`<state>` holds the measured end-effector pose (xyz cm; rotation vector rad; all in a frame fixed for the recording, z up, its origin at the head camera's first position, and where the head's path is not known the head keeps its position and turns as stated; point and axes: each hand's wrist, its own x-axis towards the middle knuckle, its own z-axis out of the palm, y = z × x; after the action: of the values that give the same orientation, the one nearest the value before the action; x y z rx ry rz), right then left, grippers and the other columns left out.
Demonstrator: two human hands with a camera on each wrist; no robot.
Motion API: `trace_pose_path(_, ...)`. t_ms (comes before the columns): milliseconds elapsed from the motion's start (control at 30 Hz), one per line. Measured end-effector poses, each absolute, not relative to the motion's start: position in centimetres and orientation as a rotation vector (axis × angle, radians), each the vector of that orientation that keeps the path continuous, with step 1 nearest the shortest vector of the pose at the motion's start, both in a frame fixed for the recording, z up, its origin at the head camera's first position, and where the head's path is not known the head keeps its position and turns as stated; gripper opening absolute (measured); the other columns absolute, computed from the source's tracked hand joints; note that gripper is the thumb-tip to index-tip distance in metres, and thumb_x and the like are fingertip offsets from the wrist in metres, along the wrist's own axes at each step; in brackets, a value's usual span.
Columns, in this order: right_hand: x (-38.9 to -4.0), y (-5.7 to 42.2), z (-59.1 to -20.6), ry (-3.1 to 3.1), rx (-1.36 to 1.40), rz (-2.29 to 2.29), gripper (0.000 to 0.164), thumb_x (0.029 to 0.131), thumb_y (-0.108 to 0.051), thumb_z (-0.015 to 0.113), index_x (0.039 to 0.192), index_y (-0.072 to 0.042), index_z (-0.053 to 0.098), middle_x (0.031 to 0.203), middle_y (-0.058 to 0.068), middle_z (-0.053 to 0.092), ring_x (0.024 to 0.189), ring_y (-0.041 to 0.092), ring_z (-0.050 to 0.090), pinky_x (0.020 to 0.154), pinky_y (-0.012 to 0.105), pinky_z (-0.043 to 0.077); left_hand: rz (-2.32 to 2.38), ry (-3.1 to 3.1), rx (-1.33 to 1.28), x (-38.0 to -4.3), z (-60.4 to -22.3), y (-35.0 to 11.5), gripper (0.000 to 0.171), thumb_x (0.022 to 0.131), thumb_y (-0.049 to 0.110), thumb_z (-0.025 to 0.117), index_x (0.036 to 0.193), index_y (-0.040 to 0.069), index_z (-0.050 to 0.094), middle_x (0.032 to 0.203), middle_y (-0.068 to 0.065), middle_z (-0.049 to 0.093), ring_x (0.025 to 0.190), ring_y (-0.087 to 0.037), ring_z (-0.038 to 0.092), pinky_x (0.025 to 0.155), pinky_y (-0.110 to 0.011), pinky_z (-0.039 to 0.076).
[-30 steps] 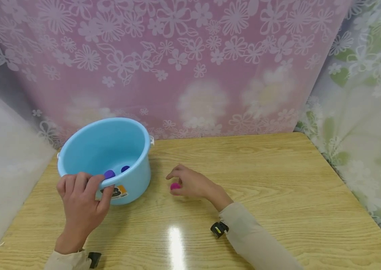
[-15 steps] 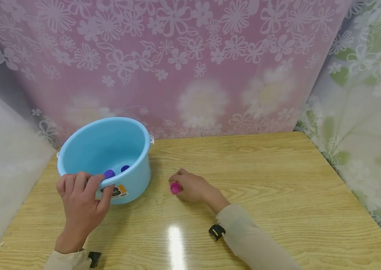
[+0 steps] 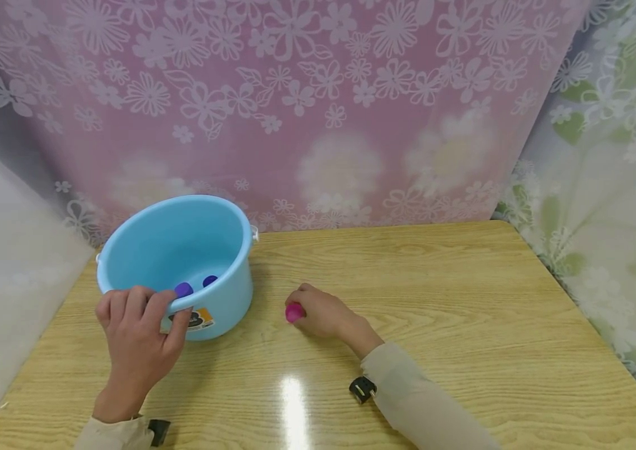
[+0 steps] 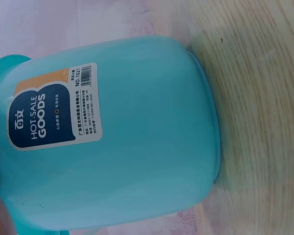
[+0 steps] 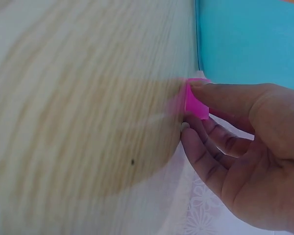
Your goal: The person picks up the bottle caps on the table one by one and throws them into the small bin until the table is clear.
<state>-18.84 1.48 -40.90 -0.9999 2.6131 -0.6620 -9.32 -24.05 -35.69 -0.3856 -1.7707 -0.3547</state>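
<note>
A light blue plastic bucket (image 3: 230, 312) stands on the left part of the table, its label showing in the left wrist view. My left hand (image 3: 140, 334) grips the near rim, fingers over the edge and thumb along the outside. Inside the bucket lie a purple cylinder-like piece (image 3: 184, 289) and a darker purple piece (image 3: 209, 280), both partly hidden by the rim. To the right of the bucket, my right hand (image 3: 323, 312) pinches a small pink round cap-like piece (image 3: 294, 312) between thumb and fingers. In the right wrist view the pink piece (image 5: 197, 102) is right at the tabletop.
The wood-grain table (image 3: 464, 312) extends to the right of both hands. A pink floral curtain (image 3: 318, 125) hangs behind its back edge, and pale cloth (image 3: 621, 187) hangs along the right side. White handle lug (image 3: 254, 234) juts from the bucket's right rim.
My right hand's fingers have come together on the pink piece, which has tipped so its round face shows toward the camera. The left hand and bucket have stayed in place.
</note>
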Motion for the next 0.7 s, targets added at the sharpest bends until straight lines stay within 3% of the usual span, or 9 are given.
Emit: trace_pose_path(700,-17.9,2.4,-41.3,2.560,-1.001,-0.790,0.026,0.088,-0.014,0.068,0.113,-0.008,0.064,0.110,0.003,0.054,0.093,0.015,0.055,0.079,0.027,0.048,-0.336,-1.760,-0.365,-8.0,-35.6,-22.8,0.032,0.089,0.030,0.049,0.073,0.003,0.054,0.064,-0.013,0.040,0.061,-0.034,0.031,0.068,-0.053,0.019)
